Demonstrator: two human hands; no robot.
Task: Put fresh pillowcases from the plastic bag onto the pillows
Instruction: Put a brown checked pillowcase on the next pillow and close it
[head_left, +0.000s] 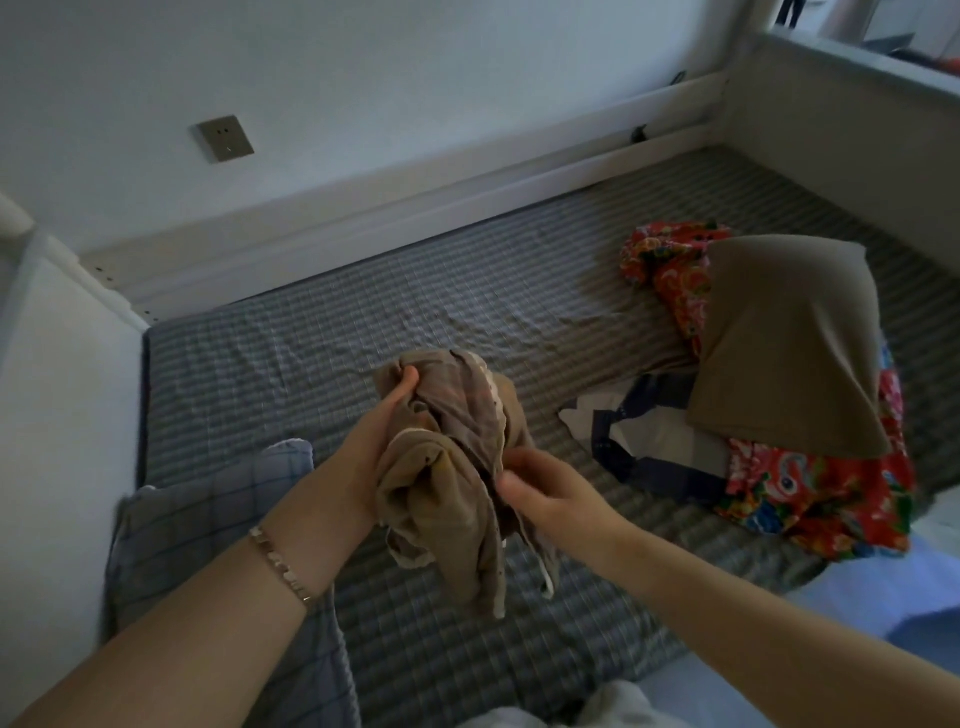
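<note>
Both hands grip bunched tan pillowcase (457, 467) — left hand (363, 452), right hand (550, 493) pinching.

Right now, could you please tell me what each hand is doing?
Left hand: grip closed around the bunched tan pillowcase, held above the bed.
Right hand: fingers pinching the same pillowcase at its side.

Seen from the head camera, the person's left forearm (208, 613) and right forearm (753, 597) are bare from the frame's lower border up to the left hand (379, 441) and right hand (550, 488). A slim bracelet (280, 556) of small pale, pearly beads circles the left wrist, with a short metallic piece at its lower end. Whether the pale grey-white cloth (597, 706) at the bottom edge is the person's clothing cannot be told.
</note>
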